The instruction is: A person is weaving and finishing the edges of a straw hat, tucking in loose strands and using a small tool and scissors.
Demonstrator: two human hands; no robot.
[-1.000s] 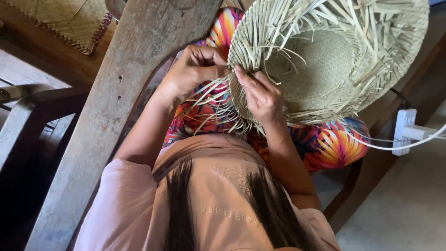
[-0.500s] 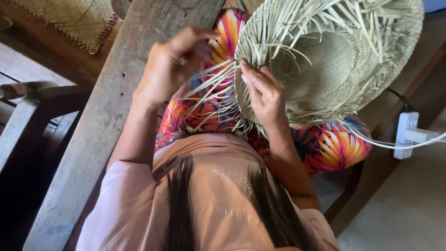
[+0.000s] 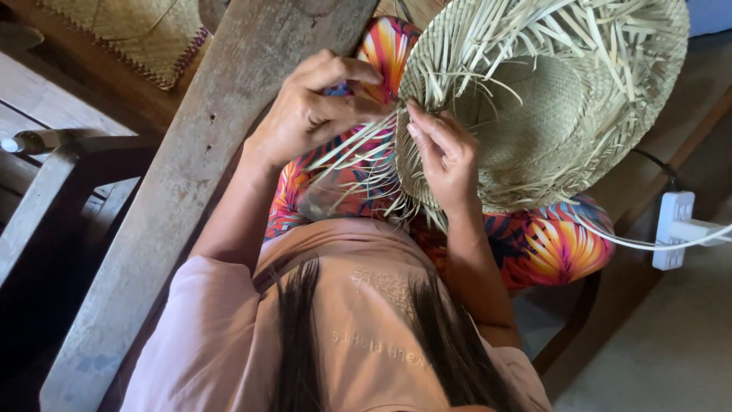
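Note:
A half-woven straw hat (image 3: 549, 114) rests upside down on my lap, loose pale strips sticking out around its brim. My left hand (image 3: 313, 107) pinches several loose straw strips (image 3: 354, 145) at the brim's left edge, fingers closed on them. My right hand (image 3: 446, 156) presses on the brim's woven edge, fingertips holding strips in place just right of the left hand. Both hands sit above my bright patterned trousers (image 3: 549, 244).
A thick weathered wooden beam (image 3: 191, 198) runs diagonally along my left side. A woven mat (image 3: 130, 30) lies at the top left. A white power strip with a cable (image 3: 675, 229) sits on the floor at the right. A dark wooden frame (image 3: 53, 191) stands to the left.
My left hand first pulled out leftward with the strips, then came back in close to the brim. My right hand stayed on the brim edge. The view shifted slightly.

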